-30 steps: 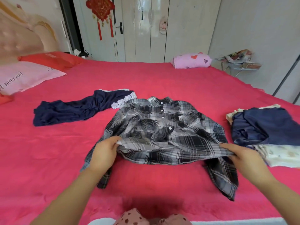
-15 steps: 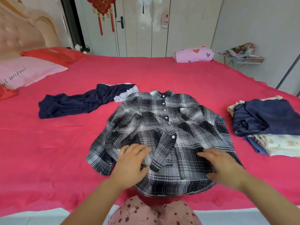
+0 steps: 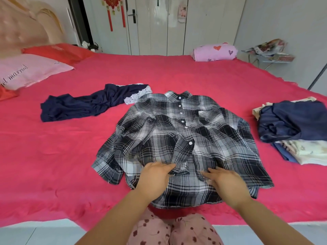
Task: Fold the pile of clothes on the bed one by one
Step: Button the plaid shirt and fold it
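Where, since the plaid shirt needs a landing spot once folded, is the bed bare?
Widest: the red bedspread left of the plaid shirt, nearer than the navy lace-trimmed garment. Also the far stretch between the shirt's collar and the pink heart pillow. Only a narrow strip separates the shirt from the stack of clothes at right; that side is crowded.

Navy garment (image 3: pixel 92 103) left, clothes stack (image 3: pixel 297 131) right

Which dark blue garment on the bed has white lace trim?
The navy garment left of the plaid shirt; the navy one atop the right stack shows none.
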`<state>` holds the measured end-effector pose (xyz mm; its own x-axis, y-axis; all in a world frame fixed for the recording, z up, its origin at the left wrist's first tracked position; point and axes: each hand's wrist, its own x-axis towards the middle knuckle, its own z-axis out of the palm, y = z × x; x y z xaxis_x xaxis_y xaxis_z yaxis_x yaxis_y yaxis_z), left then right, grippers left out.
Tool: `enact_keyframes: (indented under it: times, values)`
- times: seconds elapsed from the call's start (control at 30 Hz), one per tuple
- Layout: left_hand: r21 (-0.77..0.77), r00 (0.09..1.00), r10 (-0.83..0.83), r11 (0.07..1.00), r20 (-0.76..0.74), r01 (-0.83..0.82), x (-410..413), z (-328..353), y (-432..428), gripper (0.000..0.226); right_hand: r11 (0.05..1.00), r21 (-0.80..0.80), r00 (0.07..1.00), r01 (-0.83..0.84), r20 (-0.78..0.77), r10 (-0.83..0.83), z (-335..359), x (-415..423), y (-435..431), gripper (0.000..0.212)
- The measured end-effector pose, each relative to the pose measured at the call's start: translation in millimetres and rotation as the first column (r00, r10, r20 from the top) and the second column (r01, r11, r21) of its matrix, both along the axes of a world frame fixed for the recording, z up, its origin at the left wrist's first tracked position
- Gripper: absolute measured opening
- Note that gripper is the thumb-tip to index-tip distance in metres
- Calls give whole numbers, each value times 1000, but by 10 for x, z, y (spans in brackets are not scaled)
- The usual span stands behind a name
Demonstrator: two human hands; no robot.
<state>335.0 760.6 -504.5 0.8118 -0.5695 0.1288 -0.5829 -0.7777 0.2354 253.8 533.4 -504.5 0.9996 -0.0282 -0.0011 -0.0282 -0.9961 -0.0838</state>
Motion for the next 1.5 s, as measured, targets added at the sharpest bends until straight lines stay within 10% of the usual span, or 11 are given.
enact_keyframes:
  times: [0.23, 0.37, 0.6, 0.8, 1.2, 1.5]
  values:
    - [-47, 974, -207, 976, 93, 212, -361, 204, 5, 54, 960, 259, 978, -103, 200, 51, 194, -197, 141, 27]
    - [155, 909, -411, 905, 69, 397, -472, 170, -30, 65, 995, 90, 994, -44, -95, 53, 56, -257, 214, 25]
    - [52, 986, 86, 994, 142, -94, -115, 63, 502, 80, 908, 417, 997, -26, 78, -8, 213, -53, 541, 46]
    - [167, 964, 175, 963, 198, -209, 64, 21, 822, 57, 971, 70, 973, -229, -11, 231, 78, 69, 1004, 85]
    - [-440, 926, 330, 870, 182, -224, -54, 232, 1170, 42, 895, 446, 974, -24, 213, -80, 218, 101, 597, 47]
    - [-403, 891, 431, 848, 143, -346, -163, 98, 1404, 33, 853, 487, 982, 186, -113, -149, 215, 2, 485, 51]
